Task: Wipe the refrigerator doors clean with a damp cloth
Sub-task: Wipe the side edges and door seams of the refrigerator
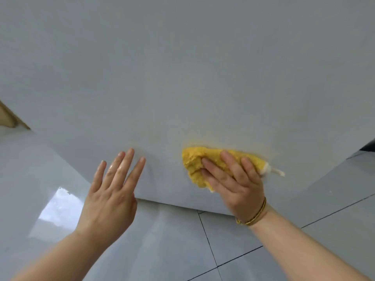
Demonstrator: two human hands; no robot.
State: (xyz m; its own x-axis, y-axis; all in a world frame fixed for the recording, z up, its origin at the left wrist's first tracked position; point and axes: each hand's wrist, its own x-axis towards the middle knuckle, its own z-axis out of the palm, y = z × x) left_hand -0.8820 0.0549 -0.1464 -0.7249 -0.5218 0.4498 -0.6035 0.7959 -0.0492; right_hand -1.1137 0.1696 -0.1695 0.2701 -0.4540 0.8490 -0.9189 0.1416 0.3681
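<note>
A pale grey refrigerator door [182,78] fills most of the head view, its bottom edge just above the floor. My right hand [235,179] presses a bunched yellow cloth [194,161] flat against the door's lower part, fingers spread and fairly straight over it. A white corner of the cloth sticks out to the right of the hand. My left hand [113,191] is held up to the left of the cloth with straight, spread fingers, fingertips at or close to the door. It holds nothing.
Glossy grey floor tiles [182,250] with dark grout lines lie below the door. A wooden edge [10,116] shows at the far left, and something dark [369,146] sits at the far right.
</note>
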